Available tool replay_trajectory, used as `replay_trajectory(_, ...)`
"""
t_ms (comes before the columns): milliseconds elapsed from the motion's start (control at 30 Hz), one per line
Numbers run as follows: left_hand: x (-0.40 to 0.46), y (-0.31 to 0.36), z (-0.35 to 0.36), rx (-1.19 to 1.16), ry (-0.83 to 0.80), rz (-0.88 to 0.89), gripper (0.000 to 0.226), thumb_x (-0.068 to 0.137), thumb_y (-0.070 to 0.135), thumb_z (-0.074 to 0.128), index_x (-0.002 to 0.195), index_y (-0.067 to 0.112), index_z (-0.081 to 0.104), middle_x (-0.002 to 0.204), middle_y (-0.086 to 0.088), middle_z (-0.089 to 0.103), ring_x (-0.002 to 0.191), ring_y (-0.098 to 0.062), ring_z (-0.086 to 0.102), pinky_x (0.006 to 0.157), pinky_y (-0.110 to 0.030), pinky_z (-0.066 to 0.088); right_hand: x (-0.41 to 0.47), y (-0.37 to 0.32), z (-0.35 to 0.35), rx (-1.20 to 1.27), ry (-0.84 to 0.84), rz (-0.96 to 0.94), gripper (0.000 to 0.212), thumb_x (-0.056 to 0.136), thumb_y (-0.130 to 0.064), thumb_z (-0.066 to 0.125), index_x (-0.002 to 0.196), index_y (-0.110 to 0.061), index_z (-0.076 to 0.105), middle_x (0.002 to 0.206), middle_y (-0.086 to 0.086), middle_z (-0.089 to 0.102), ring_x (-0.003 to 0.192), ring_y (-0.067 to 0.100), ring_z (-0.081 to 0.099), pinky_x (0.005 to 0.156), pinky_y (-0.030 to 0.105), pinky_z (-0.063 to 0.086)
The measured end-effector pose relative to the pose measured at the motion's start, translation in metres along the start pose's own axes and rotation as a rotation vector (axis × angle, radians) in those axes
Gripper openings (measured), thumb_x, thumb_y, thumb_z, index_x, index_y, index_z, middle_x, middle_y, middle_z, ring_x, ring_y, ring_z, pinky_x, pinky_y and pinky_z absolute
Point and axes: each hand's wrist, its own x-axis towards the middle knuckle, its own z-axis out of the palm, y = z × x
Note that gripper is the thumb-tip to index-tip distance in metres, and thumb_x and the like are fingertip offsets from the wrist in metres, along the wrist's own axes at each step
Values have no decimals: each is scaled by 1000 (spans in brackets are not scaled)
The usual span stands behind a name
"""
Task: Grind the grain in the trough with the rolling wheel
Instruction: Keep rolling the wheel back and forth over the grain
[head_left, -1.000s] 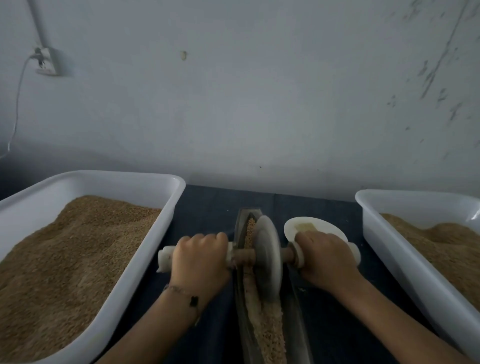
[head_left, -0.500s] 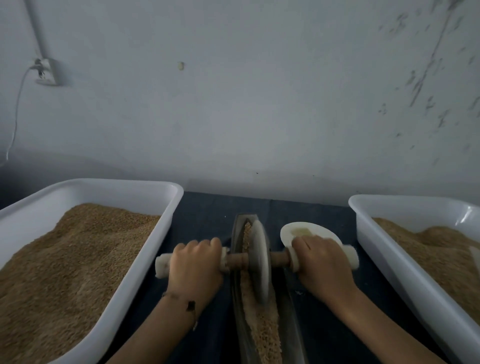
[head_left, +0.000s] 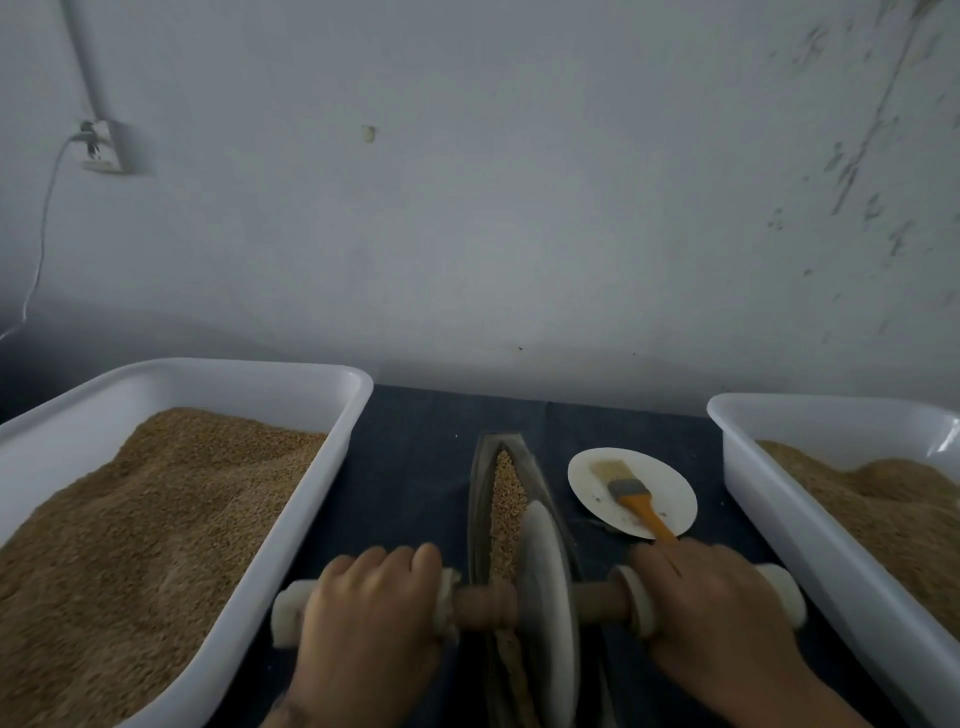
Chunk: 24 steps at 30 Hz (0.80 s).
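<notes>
A narrow boat-shaped metal trough (head_left: 480, 483) lies lengthwise on the dark cloth, with brown grain (head_left: 503, 493) along its groove. A grey stone rolling wheel (head_left: 548, 603) stands upright in the near part of the trough, on a wooden axle with white end caps. My left hand (head_left: 371, 613) grips the left handle of the axle. My right hand (head_left: 711, 608) grips the right handle. The far end of the trough shows whole grain; the grain near the wheel is partly hidden.
A large white tub (head_left: 270, 379) of grain stands at the left, another white tub (head_left: 779, 499) of grain at the right. A white plate (head_left: 654, 488) with an orange-handled brush (head_left: 631, 493) sits right of the trough. A wall with a socket (head_left: 101, 148) rises behind.
The wheel has rolled back toward me along the trough with both hands on its handles. The plate and brush, earlier hidden behind my right hand, are uncovered.
</notes>
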Motion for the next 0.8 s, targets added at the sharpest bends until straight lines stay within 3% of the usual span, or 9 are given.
replay_trajectory(67,17,-8,11,26,-62,-81,34,51,31,81,64,24,50,58,5,56,51,-14,54,51,-27,34,18,4,14,-47,-1,39,46,30,-14,89,63,-21,58,56,-3,56,46,15,52,43,28,38)
replay_trajectory(167,47,-23,28,69,-60,-217,17,85,39,55,82,30,40,83,12,55,75,-9,51,70,-25,35,52,12,35,-92,26,49,36,42,-11,85,64,-16,57,58,1,57,49,23,53,47,30,38)
replay_trajectory(300,79,-31,44,66,-14,-305,20,87,37,55,81,28,39,82,11,56,70,-9,45,68,-25,36,93,26,55,-146,-102,124,14,76,-22,66,85,-21,55,84,-3,63,76,18,57,64,30,34)
replay_trajectory(400,86,-34,47,129,8,-303,21,87,37,55,80,26,38,78,9,54,68,-9,43,66,-25,33,94,30,59,-112,-122,140,12,81,-26,61,89,-24,52,90,-5,62,82,17,57,69,30,37)
replay_trajectory(533,66,-30,35,124,-46,-198,21,87,38,54,81,27,36,80,10,51,70,-9,42,68,-25,33,63,16,40,-95,-71,140,22,64,-14,77,75,-16,58,72,3,63,65,23,57,59,31,31)
replay_trajectory(667,22,-12,7,59,-96,-119,18,86,35,55,81,31,38,76,14,45,70,-7,43,69,-24,33,17,-2,7,-7,-39,109,40,44,-8,88,68,-20,58,65,-3,60,54,17,54,51,26,34)
replay_trajectory(733,-5,-4,-9,39,-69,-56,28,66,35,74,72,29,47,64,11,50,58,-9,49,59,-25,39,-5,-6,-11,33,-18,73,49,33,-7,90,67,-23,59,63,-7,58,52,12,53,53,16,28)
replay_trajectory(800,-25,-1,-19,-1,-3,15,39,39,33,83,60,25,52,53,8,50,45,-12,50,43,-27,40,-19,-5,-25,23,7,15,51,28,-9,91,67,-23,62,61,-8,56,50,12,51,55,14,21)
